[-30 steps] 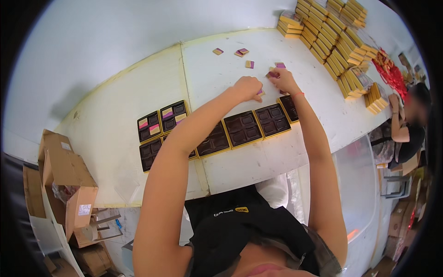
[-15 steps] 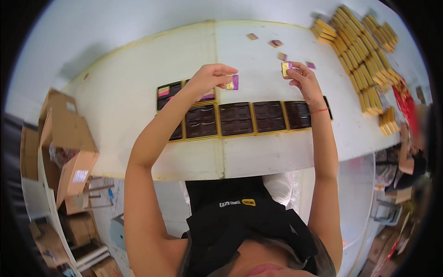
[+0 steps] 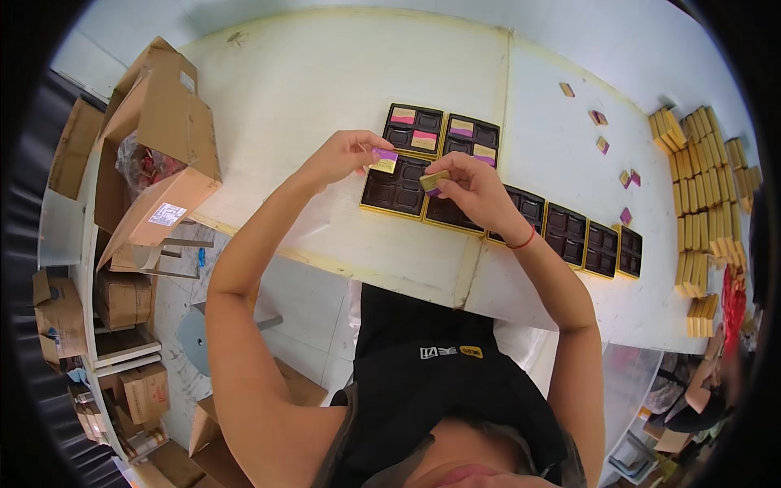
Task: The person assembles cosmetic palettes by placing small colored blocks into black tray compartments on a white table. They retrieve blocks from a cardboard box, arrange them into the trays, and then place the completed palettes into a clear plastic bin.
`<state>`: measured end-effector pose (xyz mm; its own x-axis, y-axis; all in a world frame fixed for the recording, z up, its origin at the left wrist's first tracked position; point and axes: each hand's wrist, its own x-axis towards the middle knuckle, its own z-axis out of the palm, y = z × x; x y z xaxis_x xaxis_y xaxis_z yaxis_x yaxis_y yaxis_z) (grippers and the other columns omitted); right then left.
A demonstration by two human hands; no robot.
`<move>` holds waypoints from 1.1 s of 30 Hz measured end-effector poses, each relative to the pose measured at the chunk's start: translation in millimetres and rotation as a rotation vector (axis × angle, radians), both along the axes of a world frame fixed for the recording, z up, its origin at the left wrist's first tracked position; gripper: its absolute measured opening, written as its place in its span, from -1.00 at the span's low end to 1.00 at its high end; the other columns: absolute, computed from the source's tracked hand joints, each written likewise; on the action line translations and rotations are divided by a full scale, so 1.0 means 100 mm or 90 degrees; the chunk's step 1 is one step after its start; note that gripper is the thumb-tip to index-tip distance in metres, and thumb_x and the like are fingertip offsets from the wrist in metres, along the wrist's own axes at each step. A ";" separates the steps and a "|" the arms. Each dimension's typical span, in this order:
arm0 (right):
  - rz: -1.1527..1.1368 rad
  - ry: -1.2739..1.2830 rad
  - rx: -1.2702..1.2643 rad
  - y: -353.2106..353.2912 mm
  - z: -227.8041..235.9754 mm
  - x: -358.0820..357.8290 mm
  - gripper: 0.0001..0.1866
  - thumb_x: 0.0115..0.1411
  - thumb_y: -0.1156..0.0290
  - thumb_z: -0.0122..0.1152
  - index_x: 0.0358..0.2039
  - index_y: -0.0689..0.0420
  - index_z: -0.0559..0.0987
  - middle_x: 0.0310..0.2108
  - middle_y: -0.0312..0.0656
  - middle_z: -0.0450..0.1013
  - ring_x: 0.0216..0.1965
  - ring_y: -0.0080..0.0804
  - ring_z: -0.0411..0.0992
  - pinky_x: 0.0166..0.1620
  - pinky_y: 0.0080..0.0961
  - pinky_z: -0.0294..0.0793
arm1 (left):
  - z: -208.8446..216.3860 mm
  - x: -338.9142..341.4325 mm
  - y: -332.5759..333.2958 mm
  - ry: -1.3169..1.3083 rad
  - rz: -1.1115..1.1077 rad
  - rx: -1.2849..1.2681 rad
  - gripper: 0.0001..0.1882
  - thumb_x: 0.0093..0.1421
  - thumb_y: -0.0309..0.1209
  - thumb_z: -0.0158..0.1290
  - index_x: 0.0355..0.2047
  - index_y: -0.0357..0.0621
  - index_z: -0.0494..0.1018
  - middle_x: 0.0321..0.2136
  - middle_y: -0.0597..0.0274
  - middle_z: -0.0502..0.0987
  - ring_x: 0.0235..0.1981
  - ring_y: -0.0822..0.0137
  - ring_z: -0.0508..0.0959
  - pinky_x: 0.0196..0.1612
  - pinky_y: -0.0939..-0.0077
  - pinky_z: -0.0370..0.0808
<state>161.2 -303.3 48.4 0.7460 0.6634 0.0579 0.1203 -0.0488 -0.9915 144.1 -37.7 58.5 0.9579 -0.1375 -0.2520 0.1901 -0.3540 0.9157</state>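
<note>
Between the fingertips of my left hand [image 3: 340,156] is a small square gold-and-purple wrapped piece [image 3: 385,162], which looks like a chocolate. It is held over the leftmost front gold-edged box [image 3: 382,195], whose dark tray has several compartments. My right hand [image 3: 478,193] pinches a similar wrapped piece [image 3: 434,180] above the same row and hides part of the boxes below. Behind them, one box [image 3: 401,134] holds two pink-and-gold pieces in diagonally opposite compartments. Beside it, another box [image 3: 466,130] shows two purple-and-gold pieces.
Loose wrapped pieces [image 3: 599,118] lie scattered at the right of the white table [image 3: 309,81]. Stacked gold boxes [image 3: 695,171] stand at the far right, near red ribbons [image 3: 734,305]. An open carton [image 3: 175,130] stands at the left edge. Another person's arm [image 3: 706,370] shows at right.
The view has swung left. Both hands, each still holding its wrapped piece, have come closer together and moved from beyond the boxes to over the left end of the front row.
</note>
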 end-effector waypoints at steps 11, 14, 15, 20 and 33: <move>-0.063 -0.096 -0.075 0.23 -0.13 -0.13 -0.85 0.13 0.51 0.20 -0.25 0.14 0.51 -0.48 -0.26 0.42 -0.43 -0.49 0.45 -0.34 -0.56 0.44 | -0.17 -0.13 -0.12 -0.252 0.069 0.097 -0.73 0.14 -0.54 -0.01 -0.13 -0.13 0.50 -0.47 0.41 0.38 -0.37 0.51 0.40 -0.16 0.60 0.36; -0.074 -0.345 -0.166 0.31 -0.12 -0.21 -0.81 0.13 0.59 0.19 -0.22 0.13 0.53 -0.47 -0.26 0.38 -0.51 -0.47 0.40 -0.40 -0.56 0.42 | -0.22 -0.21 -0.21 -0.281 0.088 0.129 -0.83 0.11 -0.55 0.03 -0.25 -0.18 0.46 -0.47 0.38 0.39 -0.39 0.50 0.38 -0.17 0.59 0.34; -0.085 -0.390 -0.131 0.34 -0.17 -0.23 -0.84 0.10 0.56 0.21 -0.28 0.09 0.55 -0.48 -0.22 0.38 -0.49 -0.33 0.40 -0.41 -0.48 0.43 | -0.24 -0.22 -0.24 -0.288 0.111 0.093 -0.87 0.10 -0.56 0.05 -0.31 -0.18 0.43 -0.48 0.37 0.39 -0.39 0.50 0.39 -0.17 0.59 0.34; -0.092 -0.603 -0.286 0.35 -0.19 -0.28 -0.95 0.09 0.44 0.24 -0.41 0.09 0.56 -0.42 -0.27 0.39 -0.30 -0.37 0.41 -0.42 -0.41 0.44 | -0.27 -0.25 -0.34 -0.245 0.161 0.050 -0.77 0.04 -0.59 0.13 -0.48 -0.15 0.25 -0.52 0.37 0.39 -0.43 0.51 0.39 -0.21 0.59 0.35; -0.025 -0.846 -0.401 0.27 -0.26 -0.37 -0.77 0.06 0.27 0.27 -0.43 0.20 0.59 -0.37 -0.27 0.42 -0.30 -0.37 0.35 -0.26 -0.45 0.34 | -0.58 -0.28 -0.36 -0.430 0.173 0.254 -0.76 0.11 -0.52 0.17 -0.19 -0.17 0.47 -0.40 0.29 0.48 -0.32 0.38 0.45 -0.13 0.50 0.39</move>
